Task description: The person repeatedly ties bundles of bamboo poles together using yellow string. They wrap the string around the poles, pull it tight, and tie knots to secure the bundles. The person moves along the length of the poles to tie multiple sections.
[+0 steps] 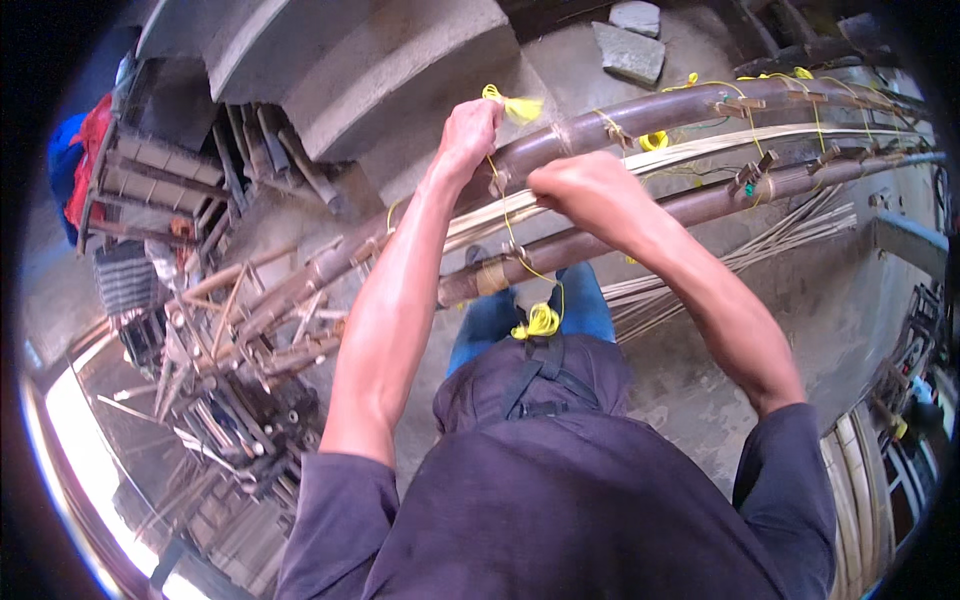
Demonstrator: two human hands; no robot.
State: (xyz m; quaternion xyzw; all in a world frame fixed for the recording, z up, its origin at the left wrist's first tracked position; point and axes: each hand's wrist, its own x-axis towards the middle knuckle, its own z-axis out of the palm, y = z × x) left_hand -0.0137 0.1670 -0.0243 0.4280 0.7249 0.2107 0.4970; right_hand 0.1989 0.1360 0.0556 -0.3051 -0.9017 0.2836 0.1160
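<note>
My left hand [470,138] is closed by the far brown pole [670,112], with a bundle of yellow string [520,108] sticking out of its top. Thin yellow string runs from below this hand down across the pale split strips [690,152] to the near brown pole [695,206]. My right hand [590,195] is a fist over the strips, between the two poles; what its fingers hold is hidden. Another yellow string bundle [540,321] hangs at my waist, on a string coming from the near pole.
Small wooden pegs [745,172] and yellow strings are fixed along both poles. Loose pale strips [740,250] lie on the floor beyond my right forearm. Curved concrete steps [400,60] stand ahead, with stone slabs [630,52] nearby. Piled sticks and tools [230,425] fill the left side.
</note>
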